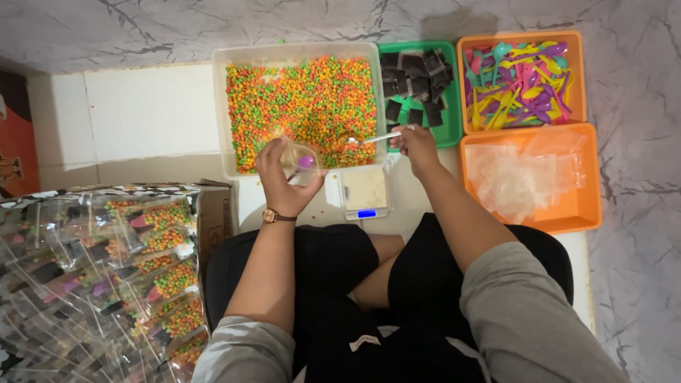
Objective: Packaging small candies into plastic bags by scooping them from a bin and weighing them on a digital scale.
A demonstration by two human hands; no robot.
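The left hand (282,177) grips a small clear bag (301,159) with a purple item inside, holding it up just above the near edge of the white tub (221,106). The right hand (416,145) is clenched on the handle of a clear spoon (372,138); the spoon's bowl rests in the orange, green and yellow candy beads (305,99) that fill the tub. The bag sits just left of the spoon bowl, close but apart.

Below the tub, between the hands, stands a small digital scale (365,191) with a lit blue display.

Right of the tub, a green tray (448,131) holds dark square packets (415,81). Further right, an orange tray (464,71) holds coloured plastic spoons (518,78). Nearer, a second orange tray (589,206) holds clear empty bags (525,177).

At the near left, a cardboard box (213,213) holds filled clear packages (163,262), each showing beads and a coloured spoon.
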